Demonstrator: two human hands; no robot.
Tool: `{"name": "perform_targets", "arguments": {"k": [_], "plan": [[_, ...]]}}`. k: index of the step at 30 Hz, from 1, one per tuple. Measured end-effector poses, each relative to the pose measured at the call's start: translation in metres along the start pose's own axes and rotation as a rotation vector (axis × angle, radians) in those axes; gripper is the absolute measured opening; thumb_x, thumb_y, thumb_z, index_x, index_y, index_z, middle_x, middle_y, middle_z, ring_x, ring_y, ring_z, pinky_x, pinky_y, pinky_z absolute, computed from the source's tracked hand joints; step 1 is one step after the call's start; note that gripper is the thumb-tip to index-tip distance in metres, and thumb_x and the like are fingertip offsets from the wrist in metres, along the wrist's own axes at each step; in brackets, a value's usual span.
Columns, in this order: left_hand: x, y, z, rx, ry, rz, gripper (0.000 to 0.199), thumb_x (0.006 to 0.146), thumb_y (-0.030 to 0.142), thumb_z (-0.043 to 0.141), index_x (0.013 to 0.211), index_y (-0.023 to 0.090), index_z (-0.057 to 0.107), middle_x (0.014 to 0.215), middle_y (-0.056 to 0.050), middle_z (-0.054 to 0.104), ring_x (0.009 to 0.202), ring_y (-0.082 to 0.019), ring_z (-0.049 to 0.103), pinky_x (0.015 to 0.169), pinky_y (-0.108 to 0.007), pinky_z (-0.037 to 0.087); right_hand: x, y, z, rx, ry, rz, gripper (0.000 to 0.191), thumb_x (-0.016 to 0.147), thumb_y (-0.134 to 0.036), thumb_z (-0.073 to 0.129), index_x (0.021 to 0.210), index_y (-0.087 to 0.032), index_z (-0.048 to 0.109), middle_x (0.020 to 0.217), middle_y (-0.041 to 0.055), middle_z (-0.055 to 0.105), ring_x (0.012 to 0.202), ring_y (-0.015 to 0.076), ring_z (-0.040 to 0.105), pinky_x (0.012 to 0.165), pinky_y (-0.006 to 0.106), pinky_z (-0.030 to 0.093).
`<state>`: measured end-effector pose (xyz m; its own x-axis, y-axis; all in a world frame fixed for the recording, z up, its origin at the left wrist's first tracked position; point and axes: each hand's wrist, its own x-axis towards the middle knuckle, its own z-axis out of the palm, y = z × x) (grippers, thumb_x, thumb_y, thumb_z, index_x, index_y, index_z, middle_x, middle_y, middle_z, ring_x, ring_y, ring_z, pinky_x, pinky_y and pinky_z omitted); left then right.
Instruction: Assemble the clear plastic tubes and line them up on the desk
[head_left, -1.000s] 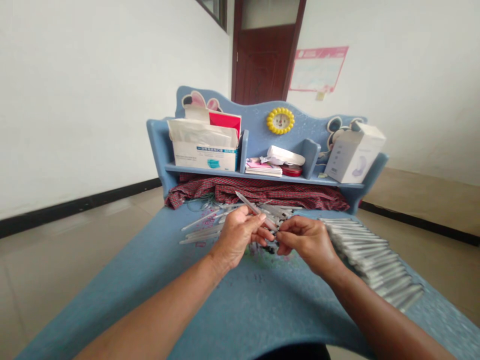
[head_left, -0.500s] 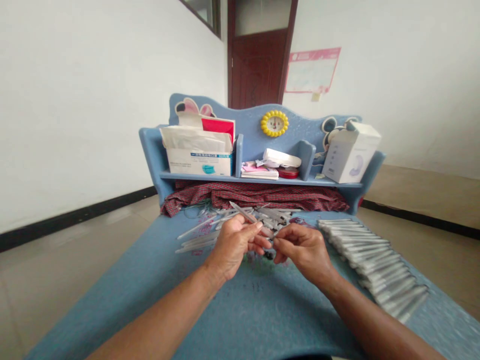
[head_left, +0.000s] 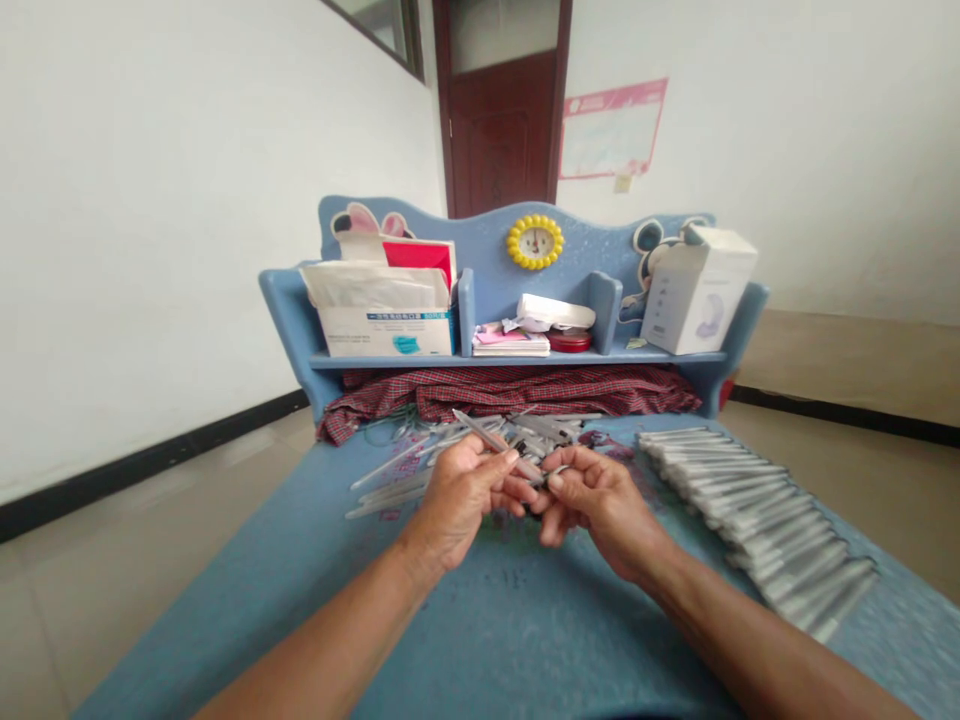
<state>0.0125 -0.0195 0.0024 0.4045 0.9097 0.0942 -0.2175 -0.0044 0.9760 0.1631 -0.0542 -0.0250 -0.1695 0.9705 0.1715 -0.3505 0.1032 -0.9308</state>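
Above the middle of the blue desk (head_left: 480,620), my left hand (head_left: 466,492) grips a pale, translucent pen barrel (head_left: 487,437), which points up and to the left. My right hand (head_left: 600,500) is at the barrel's lower right end, thumb and forefinger pinched on a small dark piece (head_left: 553,474) that is too small to name. Behind both hands lies a loose heap of clear and grey pen parts (head_left: 544,430), partly hidden by my fingers. Longer pale tubes (head_left: 394,490) lie left of my left hand.
Rows of pens (head_left: 750,510) are laid out at the right. Along the back runs a red checked cloth (head_left: 510,390) below a blue shelf (head_left: 600,358). The shelf holds a mask box (head_left: 386,330), a white box (head_left: 697,295), papers (head_left: 511,343) and a red tin (head_left: 570,341).
The view has shifted slightly. My right hand has turned a little, with its lower fingers more spread; my left hand still holds the barrel.
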Motion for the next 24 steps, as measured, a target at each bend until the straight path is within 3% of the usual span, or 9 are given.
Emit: {"name": "perform_targets", "arguments": {"k": [5,12,24], "plan": [[0.001,-0.003,0.002,0.013,0.071,-0.021,0.020,0.075,0.027,0.059,0.083,0.014,0.046,0.066,-0.004,0.063,0.052,-0.013,0.061,0.045,-0.021,0.046,-0.001,0.001,0.001,-0.085,0.006,0.029,0.035,0.073,-0.043,0.060,0.090,-0.016,0.045,0.066,0.0020,0.064,0.043,0.0143,0.060,0.040,0.023,0.045],[0.002,-0.007,0.001,0.002,0.114,-0.033,0.019,0.074,0.025,0.059,0.083,0.015,0.046,0.074,-0.006,0.065,0.053,-0.013,0.061,0.044,-0.021,0.045,0.001,0.007,0.001,-0.236,0.069,0.027,0.039,0.066,-0.047,0.065,0.080,-0.017,0.042,0.058,-0.0028,0.060,0.036,0.0125,0.056,0.034,0.020,0.041],[0.002,-0.009,0.002,0.058,0.102,-0.019,0.022,0.074,0.030,0.059,0.084,0.015,0.047,0.076,-0.005,0.066,0.046,-0.009,0.057,0.039,-0.018,0.038,0.001,0.010,-0.002,-0.180,0.025,0.092,0.040,0.072,-0.054,0.054,0.077,-0.016,0.045,0.058,0.0001,0.062,0.035,0.0118,0.056,0.033,0.019,0.040]]}}
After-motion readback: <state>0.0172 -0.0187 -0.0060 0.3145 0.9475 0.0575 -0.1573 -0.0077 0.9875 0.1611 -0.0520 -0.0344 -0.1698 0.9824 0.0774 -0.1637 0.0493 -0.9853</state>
